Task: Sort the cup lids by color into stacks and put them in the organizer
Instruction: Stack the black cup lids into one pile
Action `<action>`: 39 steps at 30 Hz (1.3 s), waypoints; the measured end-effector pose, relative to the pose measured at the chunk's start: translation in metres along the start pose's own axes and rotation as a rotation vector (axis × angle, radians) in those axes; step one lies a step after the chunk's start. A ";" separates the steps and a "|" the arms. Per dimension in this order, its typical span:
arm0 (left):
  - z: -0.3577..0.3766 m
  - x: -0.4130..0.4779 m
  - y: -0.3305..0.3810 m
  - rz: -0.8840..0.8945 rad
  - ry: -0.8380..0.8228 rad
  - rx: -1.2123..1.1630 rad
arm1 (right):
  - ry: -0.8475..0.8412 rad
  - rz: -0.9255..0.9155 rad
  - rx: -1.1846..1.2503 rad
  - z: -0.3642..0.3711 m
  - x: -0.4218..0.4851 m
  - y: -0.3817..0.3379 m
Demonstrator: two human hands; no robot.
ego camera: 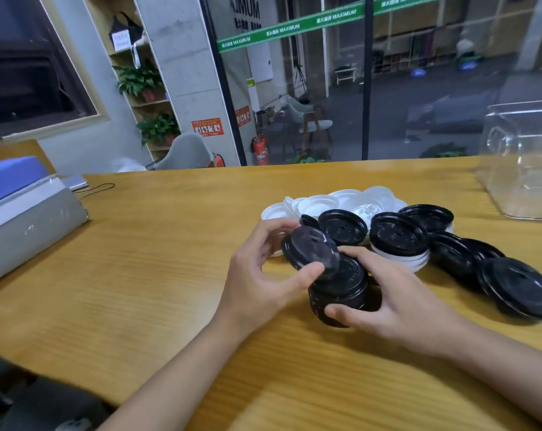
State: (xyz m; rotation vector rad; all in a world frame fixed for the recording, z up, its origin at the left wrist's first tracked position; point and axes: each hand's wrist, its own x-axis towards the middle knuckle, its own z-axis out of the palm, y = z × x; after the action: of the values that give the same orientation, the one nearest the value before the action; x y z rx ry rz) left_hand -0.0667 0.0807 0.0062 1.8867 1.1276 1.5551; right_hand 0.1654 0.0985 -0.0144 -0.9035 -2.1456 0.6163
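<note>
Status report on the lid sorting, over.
Left hand pinches black lid. Right hand grips black stack. Organizer far right, apart. Loose lids unsorted behind.

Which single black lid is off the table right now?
The tilted black lid the left hand holds over the black stack in the right hand; the others lie on the table.

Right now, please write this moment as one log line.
left hand holds lid | right hand holds black stack | white lids behind
</note>
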 end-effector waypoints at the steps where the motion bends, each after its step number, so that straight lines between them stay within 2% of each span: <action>1: 0.002 -0.002 -0.003 -0.013 -0.022 0.000 | 0.005 -0.001 0.006 0.001 0.000 0.000; 10: 0.012 -0.004 -0.011 -0.034 -0.113 0.145 | 0.022 -0.013 0.046 0.004 0.001 0.006; 14: 0.019 -0.006 -0.012 -0.112 -0.148 0.186 | 0.010 -0.024 0.068 0.005 0.001 0.006; 19: 0.019 -0.006 -0.009 -0.144 -0.196 0.196 | 0.014 -0.029 0.068 0.004 0.002 0.004; 24: 0.009 -0.005 -0.009 -0.143 -0.323 0.059 | 0.007 -0.009 0.045 0.004 0.002 0.005; 32: 0.018 -0.004 -0.011 -0.145 -0.177 0.084 | -0.015 0.019 0.072 0.006 0.000 0.010; 39: 0.023 -0.005 -0.010 -0.172 -0.211 0.157 | -0.003 0.026 0.023 0.006 0.000 0.010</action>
State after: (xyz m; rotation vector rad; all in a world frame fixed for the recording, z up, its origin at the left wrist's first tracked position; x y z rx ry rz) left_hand -0.0484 0.0855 -0.0102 1.9430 1.3078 1.1751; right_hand 0.1649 0.1045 -0.0246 -0.9197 -2.1288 0.6541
